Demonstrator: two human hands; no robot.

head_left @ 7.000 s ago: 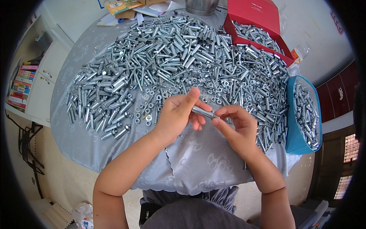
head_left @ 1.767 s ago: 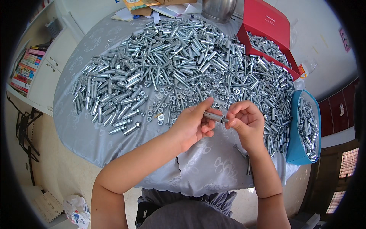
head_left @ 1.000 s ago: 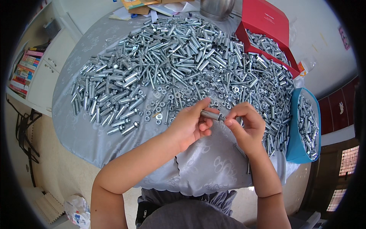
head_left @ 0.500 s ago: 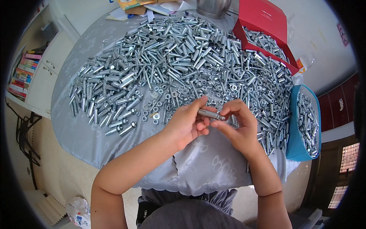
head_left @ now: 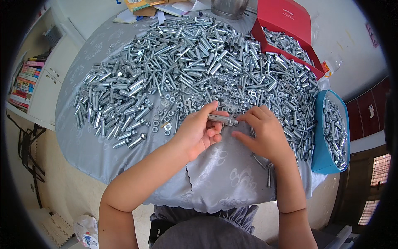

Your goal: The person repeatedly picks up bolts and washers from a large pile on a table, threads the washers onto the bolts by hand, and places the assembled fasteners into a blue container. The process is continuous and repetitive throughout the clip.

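Observation:
My left hand (head_left: 198, 133) grips a shiny metal expansion bolt (head_left: 223, 120) between thumb and fingers, its threaded tip pointing right. Beside that tip is my right hand (head_left: 267, 135), thumb and forefinger parted, with nothing visible between them. The forefinger is very close to the tip; I cannot tell whether it touches. Beyond both hands lie loose nuts and washers (head_left: 168, 126). A large heap of metal sleeves and bolts (head_left: 195, 54) spreads behind them. At the left, several bolts with nuts on them (head_left: 132, 140) lie grouped together.
A grey patterned cloth (head_left: 219, 178) covers the round table. At the right stand a teal container (head_left: 319, 141) and an open red box (head_left: 314, 62), both holding metal parts. Two loose screws (head_left: 269, 176) lie by my right forearm. A metal pot (head_left: 229, 9) and papers are at the back.
My right fingers have come off the bolt's end and spread apart, moving slightly right. My left hand has shifted a little left and still holds the bolt.

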